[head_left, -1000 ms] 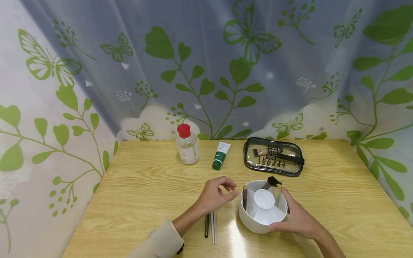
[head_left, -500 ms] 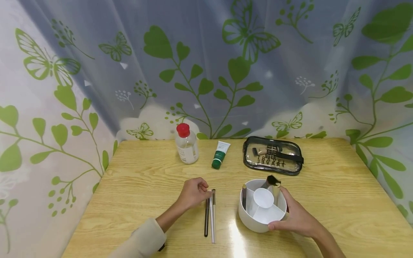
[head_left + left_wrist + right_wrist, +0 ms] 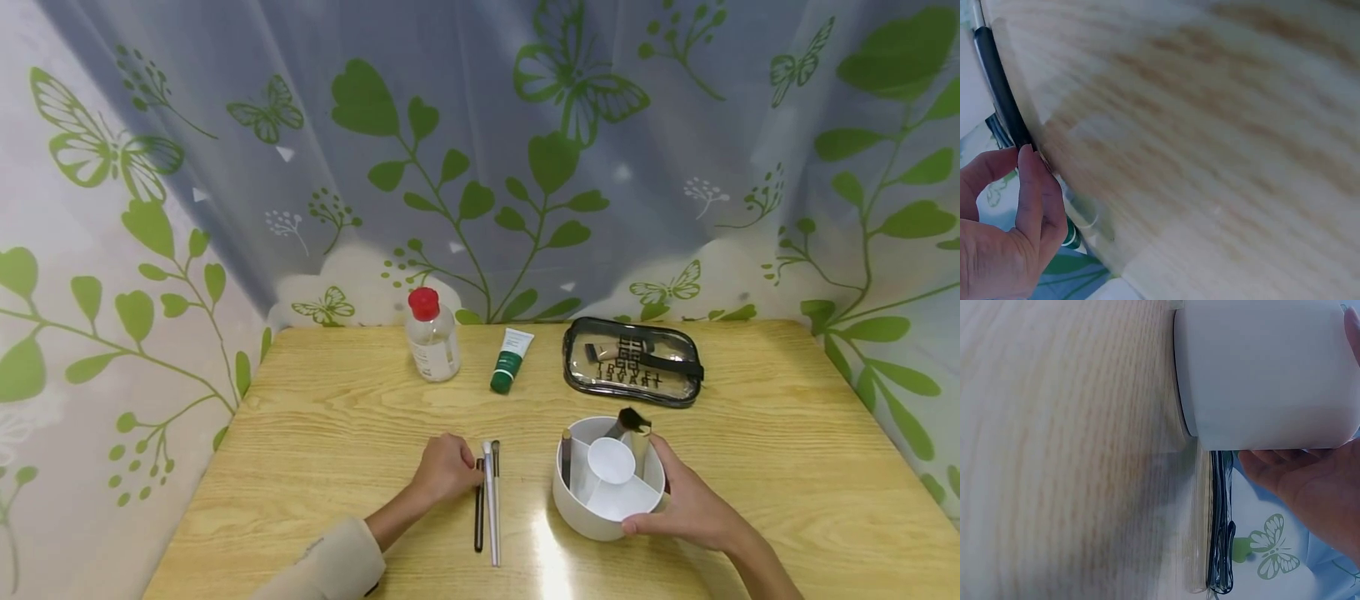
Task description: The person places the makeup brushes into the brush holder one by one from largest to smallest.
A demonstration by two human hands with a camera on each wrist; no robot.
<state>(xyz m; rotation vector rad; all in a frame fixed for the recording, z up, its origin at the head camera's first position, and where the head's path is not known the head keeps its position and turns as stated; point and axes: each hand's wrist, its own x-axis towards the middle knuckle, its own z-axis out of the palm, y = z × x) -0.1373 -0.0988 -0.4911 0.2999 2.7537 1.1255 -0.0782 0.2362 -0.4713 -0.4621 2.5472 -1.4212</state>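
My left hand (image 3: 444,469) pinches the upper end of a slim black pen-like stick (image 3: 479,521) between thumb and fingertips; the left wrist view shows this grip on the black stick (image 3: 1001,87) close up. Just right of it lie two pale-handled makeup brushes (image 3: 492,517), side by side on the table. My right hand (image 3: 693,508) holds a round white divided organiser (image 3: 592,521) by its right side, thumb in front and fingers behind. Inside stand a dark brush or pencil (image 3: 566,467) at left and a black-bristled brush (image 3: 630,421) at the back.
A red-capped clear bottle (image 3: 435,346), a green and white tube (image 3: 511,362) and a clear travel pouch (image 3: 633,367) with black trim stand or lie along the back of the wooden table (image 3: 337,433). A leaf-patterned curtain (image 3: 450,167) hangs behind.
My left hand has moved left and down from beside the organiser to the row of sticks, and now pinches the black one. My right hand stays on the organiser.
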